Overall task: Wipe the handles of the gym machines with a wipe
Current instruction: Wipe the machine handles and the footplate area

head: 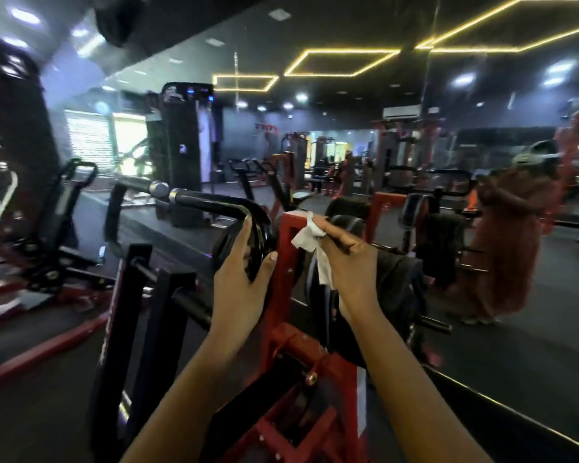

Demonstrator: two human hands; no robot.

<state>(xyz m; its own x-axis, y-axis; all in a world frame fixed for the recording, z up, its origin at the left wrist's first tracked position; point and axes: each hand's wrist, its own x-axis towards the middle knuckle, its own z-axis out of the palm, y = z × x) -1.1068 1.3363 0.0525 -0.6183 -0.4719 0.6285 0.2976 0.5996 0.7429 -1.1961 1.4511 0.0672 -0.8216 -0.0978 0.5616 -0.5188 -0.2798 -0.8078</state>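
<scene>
The right hand pinches a crumpled white wipe; the curved black tubular handle stretches toward ten o'clock, nearer the spread left hand.

Left hand fingers straight, right hand pinching wipe
</scene>
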